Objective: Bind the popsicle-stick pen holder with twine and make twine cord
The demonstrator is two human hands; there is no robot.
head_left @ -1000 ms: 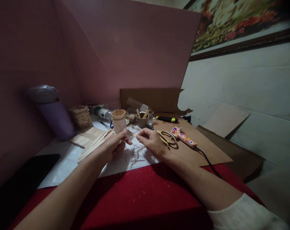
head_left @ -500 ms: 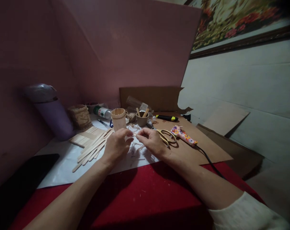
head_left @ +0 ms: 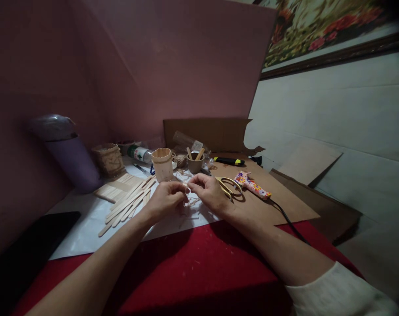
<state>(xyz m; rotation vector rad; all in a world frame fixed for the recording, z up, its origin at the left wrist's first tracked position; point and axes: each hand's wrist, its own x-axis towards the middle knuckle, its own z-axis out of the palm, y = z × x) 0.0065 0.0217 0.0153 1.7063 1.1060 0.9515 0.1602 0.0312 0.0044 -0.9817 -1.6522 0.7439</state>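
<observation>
Left hand (head_left: 166,200) and right hand (head_left: 208,191) meet fingertip to fingertip over the white sheet (head_left: 87,219), both pinched narrow on a short piece of twine (head_left: 187,189) held between them; the strand is thin and blurred, so its exact run cannot be told. Against the frame a second ago: the left hand then lay lower and further left, fingers around the near ends of the sticks (head_left: 128,204); now it has lifted off them and closed in on the right hand, and the gap between the two hands is gone. The sticks lie loose in a fan on the sheet, left of the left hand, not touched. Half a second ago the left hand was already off the sticks, but its fingertips were a little apart from the right hand's. The right hand has barely shifted, only drawn slightly up and left. Loose twine scraps (head_left: 190,210) lie on the sheet under and just below the hands, much as before. Stick cup (head_left: 162,163) stands upright behind the left hand, unchanged. Scissors (head_left: 230,187) rest just beside the right hand's back, on the cardboard (head_left: 285,206); glue gun (head_left: 252,185) just right of them, cord trailing toward the red cloth (head_left: 199,267). Small pot (head_left: 195,163) with two sticks stands behind the hands. Purple flask (head_left: 66,151) at far left, in place.
</observation>
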